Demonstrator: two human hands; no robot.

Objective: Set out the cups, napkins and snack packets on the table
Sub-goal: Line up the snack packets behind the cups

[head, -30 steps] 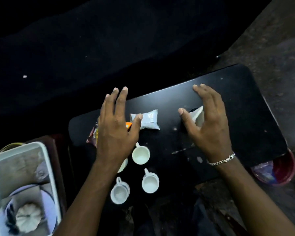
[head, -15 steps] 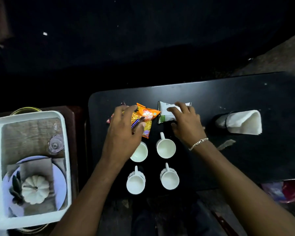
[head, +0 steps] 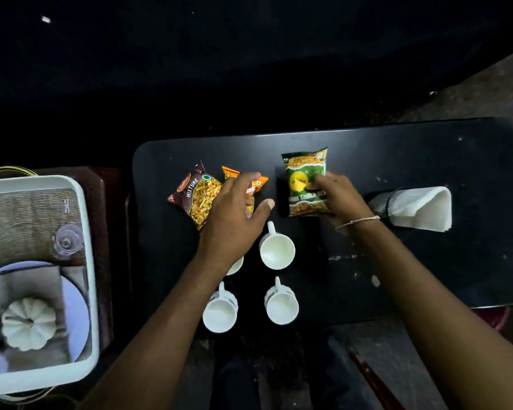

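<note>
Several white cups stand on the black table (head: 427,267): one (head: 277,251) behind two at the near edge (head: 219,313) (head: 282,307), and another partly hidden under my left wrist. My left hand (head: 234,216) rests with spread fingers on an orange snack packet (head: 259,182), beside a brown mixture packet (head: 196,193). My right hand (head: 335,196) grips a green snack packet (head: 304,179) lying face up on the table. White napkins (head: 421,207) sit in a dark mesh holder (head: 379,201) lying on its side to the right.
A white tray (head: 85,261) at the left holds a woven mat, a clear glass (head: 67,241), a plate and a white pumpkin ornament (head: 28,322). A red tub (head: 492,316) shows below the table's right edge. Beyond the table is dark.
The packet under my right hand went from its white side to its green printed side. My left hand spread the orange and brown packets apart. The view shifted.
</note>
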